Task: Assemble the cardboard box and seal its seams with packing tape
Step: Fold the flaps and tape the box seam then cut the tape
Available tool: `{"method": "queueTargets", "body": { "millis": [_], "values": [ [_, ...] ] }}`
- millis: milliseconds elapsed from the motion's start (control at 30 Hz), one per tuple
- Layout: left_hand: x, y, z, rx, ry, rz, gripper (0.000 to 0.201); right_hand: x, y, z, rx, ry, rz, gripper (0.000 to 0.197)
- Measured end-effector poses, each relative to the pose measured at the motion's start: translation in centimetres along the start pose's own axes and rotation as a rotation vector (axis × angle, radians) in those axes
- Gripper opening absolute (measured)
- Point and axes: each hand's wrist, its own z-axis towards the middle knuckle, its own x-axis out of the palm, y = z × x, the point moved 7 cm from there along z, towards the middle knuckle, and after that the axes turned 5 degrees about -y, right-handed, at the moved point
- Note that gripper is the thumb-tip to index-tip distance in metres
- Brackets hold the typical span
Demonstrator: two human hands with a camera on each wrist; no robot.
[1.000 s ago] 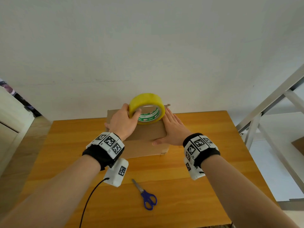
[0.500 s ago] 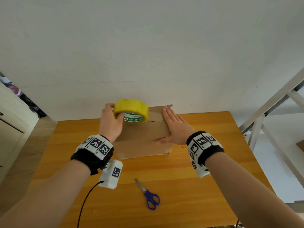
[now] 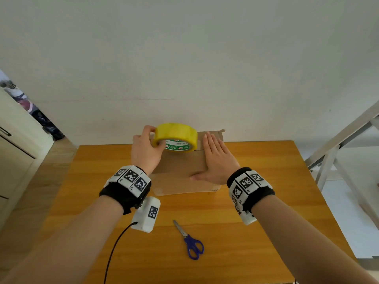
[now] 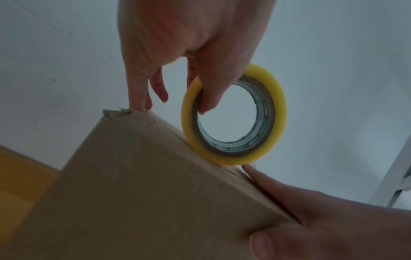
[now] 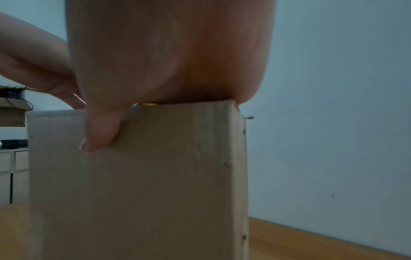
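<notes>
A closed brown cardboard box (image 3: pixel 180 171) stands on the wooden table (image 3: pixel 256 201) against the wall. My left hand (image 3: pixel 146 152) grips a yellow roll of packing tape (image 3: pixel 175 136) at the box's far top edge. In the left wrist view the thumb sits inside the roll (image 4: pixel 279 112), which touches the box (image 4: pixel 144 184) along its top seam. My right hand (image 3: pixel 215 160) lies flat on the right half of the box top. In the right wrist view its thumb (image 5: pixel 100 133) presses the front face of the box (image 5: pixel 155 193).
Blue-handled scissors (image 3: pixel 191 242) lie on the table in front of the box. A white wall rises right behind the box. A grey metal frame (image 3: pixel 338 144) stands to the right of the table, and a pale cabinet (image 3: pixel 12 160) to the left.
My left hand has carried the tape roll leftward along the box's far edge and brought it lower onto the top. The right hand has stayed flat on the box.
</notes>
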Motion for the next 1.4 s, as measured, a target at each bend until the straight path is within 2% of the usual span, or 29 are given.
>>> {"method": "queueTargets", "body": {
  "millis": [367,467,567,700,800,900,1400],
  "values": [
    [0.3,-0.8,-0.7,-0.007,0.038,0.064,0.034,0.5,1.7,0.7,-0.008,-0.021,0.031,0.131],
    [0.8,-0.4,-0.7,-0.072,0.054,0.137,0.043,0.6,1.6,0.8,-0.004,-0.008,0.039,0.131],
    [1.3,-0.1,-0.8,-0.127,0.091,0.19,0.04,0.5,1.5,0.8,0.004,-0.011,0.038,0.13],
    [0.1,0.1,-0.1,-0.072,0.058,0.096,0.029,0.4,1.1,0.4,0.0,-0.001,0.029,0.128],
    [-1.6,2.2,0.5,-0.15,-0.024,-0.127,0.02,0.4,1.0,0.3,-0.018,0.018,0.028,0.128],
    [-1.9,3.3,0.0,-0.218,0.003,-0.27,0.017,0.4,1.3,0.4,-0.028,0.024,0.03,0.128],
    [-2.1,2.9,-0.2,-0.123,-0.016,-0.177,0.028,0.6,5.3,1.6,-0.055,-0.027,0.054,0.127]
  ]
}}
